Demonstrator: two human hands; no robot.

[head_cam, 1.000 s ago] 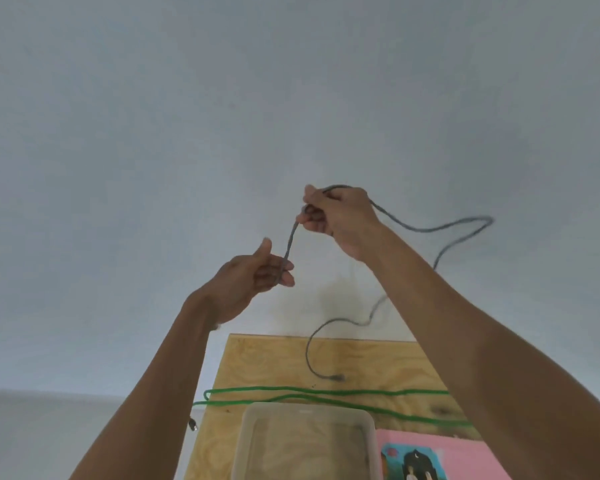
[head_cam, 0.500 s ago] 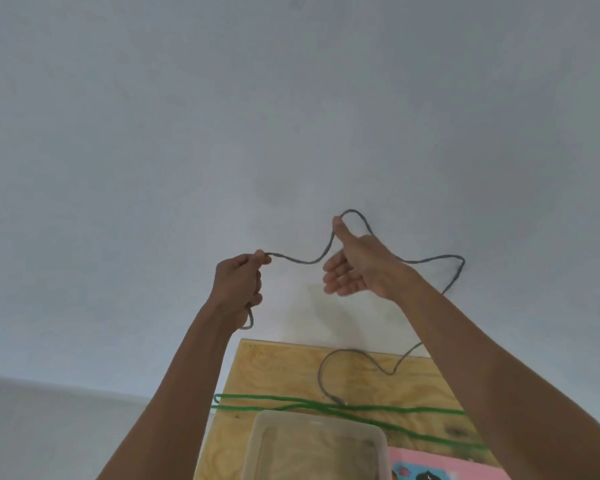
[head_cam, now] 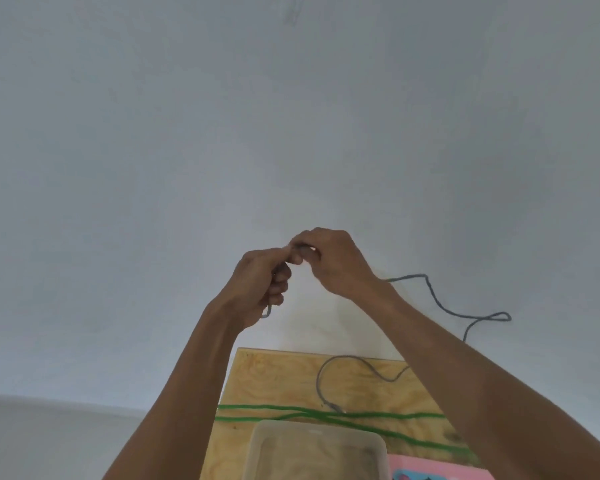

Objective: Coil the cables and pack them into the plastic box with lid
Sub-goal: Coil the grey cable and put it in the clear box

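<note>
Coiling of the grey cable (head_cam: 445, 308) is in hand: it is pinched between the closed left hand (head_cam: 262, 285) and right hand (head_cam: 329, 259), raised above the board (head_cam: 274, 379). Its tail lies near the far edge. Another loop must be gathered next. The green cable (head_cam: 326, 414) and box (head_cam: 257, 455) are untouched.

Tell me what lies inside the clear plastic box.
Nothing shows inside the plastic box; no cable is in it. Its near part is cut off by the frame. The green cable lies behind it on the wooden board.
</note>
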